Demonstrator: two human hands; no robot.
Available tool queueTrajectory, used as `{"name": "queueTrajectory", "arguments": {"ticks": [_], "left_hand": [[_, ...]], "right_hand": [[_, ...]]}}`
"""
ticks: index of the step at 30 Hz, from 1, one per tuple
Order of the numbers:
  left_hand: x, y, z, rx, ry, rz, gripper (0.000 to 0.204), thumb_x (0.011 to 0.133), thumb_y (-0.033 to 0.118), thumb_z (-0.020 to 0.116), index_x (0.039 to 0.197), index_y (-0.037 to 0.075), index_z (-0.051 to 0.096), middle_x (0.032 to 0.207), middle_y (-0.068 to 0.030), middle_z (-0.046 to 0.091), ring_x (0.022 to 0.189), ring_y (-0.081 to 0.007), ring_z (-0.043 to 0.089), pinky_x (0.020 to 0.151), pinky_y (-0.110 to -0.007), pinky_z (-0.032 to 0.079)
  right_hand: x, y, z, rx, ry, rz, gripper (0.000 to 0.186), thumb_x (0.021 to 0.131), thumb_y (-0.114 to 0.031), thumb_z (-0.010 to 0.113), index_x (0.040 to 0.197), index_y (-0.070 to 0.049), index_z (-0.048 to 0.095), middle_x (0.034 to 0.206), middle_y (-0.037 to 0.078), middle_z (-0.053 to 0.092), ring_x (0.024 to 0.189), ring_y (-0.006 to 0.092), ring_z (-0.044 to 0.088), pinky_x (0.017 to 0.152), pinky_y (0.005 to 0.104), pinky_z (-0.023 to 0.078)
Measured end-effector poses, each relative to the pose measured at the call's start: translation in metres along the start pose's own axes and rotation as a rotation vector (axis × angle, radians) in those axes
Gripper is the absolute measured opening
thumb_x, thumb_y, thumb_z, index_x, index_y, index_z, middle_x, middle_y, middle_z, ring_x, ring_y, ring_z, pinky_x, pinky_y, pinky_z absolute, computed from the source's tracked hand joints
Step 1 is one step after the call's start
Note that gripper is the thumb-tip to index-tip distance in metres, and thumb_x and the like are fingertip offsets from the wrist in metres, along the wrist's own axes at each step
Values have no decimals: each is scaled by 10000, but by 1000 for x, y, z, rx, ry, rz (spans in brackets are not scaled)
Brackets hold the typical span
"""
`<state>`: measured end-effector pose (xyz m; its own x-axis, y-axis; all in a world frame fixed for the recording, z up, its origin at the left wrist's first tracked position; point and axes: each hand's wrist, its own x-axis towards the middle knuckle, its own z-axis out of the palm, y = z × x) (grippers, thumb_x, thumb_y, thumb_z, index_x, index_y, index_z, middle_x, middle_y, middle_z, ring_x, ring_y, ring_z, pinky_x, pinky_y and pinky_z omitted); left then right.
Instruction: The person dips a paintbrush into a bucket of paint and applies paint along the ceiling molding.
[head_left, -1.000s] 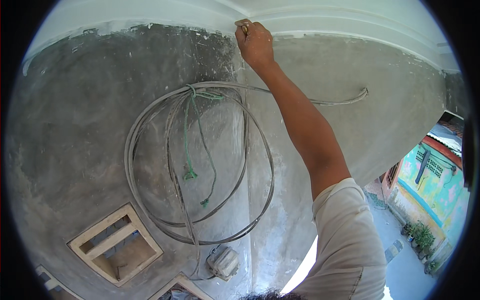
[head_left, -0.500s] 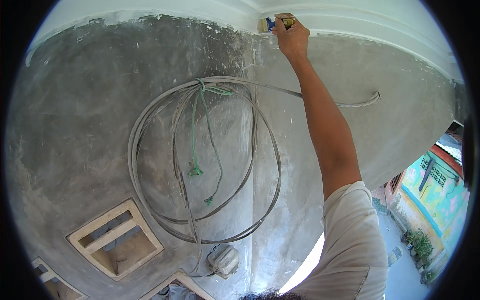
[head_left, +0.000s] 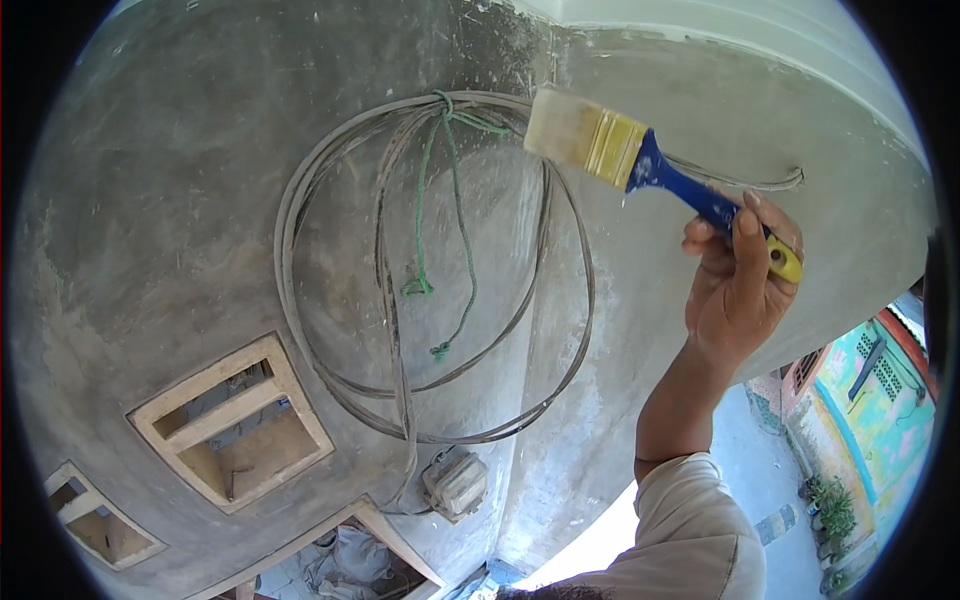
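In my right hand [head_left: 738,285] is a flat paintbrush [head_left: 684,186] with pale bristles, a yellow ferrule and a blue handle with a yellow end, tilted with its bristles to the upper left. The brush is in front of the grey plastered wall [head_left: 180,200], where a coil of dark cable [head_left: 286,250] hangs, tied with green rope [head_left: 420,250]. Above runs the white-painted edge of the ceiling [head_left: 720,30]. My left hand is not in view.
Framed openings [head_left: 185,430] are set in the wall at lower left, near a boxy grey fitting [head_left: 455,480] with wires. At lower right, beyond the wall, lie a paved lane [head_left: 762,470], potted plants [head_left: 835,510] and a turquoise building [head_left: 880,420].
My right hand has come down from the white ceiling edge, bringing the brush into full view, turned bristles up-left. The view has shifted, so the wall's top sits higher in the picture.
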<state>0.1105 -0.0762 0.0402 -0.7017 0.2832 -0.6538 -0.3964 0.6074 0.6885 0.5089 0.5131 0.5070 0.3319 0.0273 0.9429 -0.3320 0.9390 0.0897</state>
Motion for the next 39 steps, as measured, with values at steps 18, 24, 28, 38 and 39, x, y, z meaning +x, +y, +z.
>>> {"name": "queueTrajectory", "arguments": {"ticks": [18,24,28,38,39], "left_hand": [[-3,6,23,-344,-140,206,476,766,35,665,1226,-76,621,1062,-142,697,950,-229,659,914,-350,526],[10,5,21,-318,-209,292,495,778,52,672,1252,-77,611,1114,-140,694,1006,-225,655,959,-353,501],[4,11,23,-253,-210,319,493,778,55,654,1252,-76,620,1130,-142,698,1020,-217,650,967,-344,492],[-26,46,23,-121,-207,349,495,779,75,654,1258,-49,629,1109,-138,707,1027,-204,646,959,-339,497],[-26,48,24,-107,-210,351,495,779,75,654,1258,-49,629,1109,-138,707,1027,-204,646,959,-339,497]], "right_hand": [[-437,-187,242,798,-1339,1077,162,922,-86,651,1055,2,682,928,185,713,808,298,726,731,367,569],[-510,-211,277,719,-1702,750,209,917,-148,653,1031,26,676,907,233,691,836,393,697,737,421,550],[-522,-209,276,759,-1756,639,259,908,-168,629,1068,32,669,880,231,678,805,395,684,744,468,548],[-457,-175,256,894,-1478,932,215,913,-149,657,1032,30,676,895,222,692,812,367,706,731,407,560],[-468,-172,255,840,-1530,885,211,919,-147,656,1041,24,679,905,220,696,822,342,715,735,394,562]]}}
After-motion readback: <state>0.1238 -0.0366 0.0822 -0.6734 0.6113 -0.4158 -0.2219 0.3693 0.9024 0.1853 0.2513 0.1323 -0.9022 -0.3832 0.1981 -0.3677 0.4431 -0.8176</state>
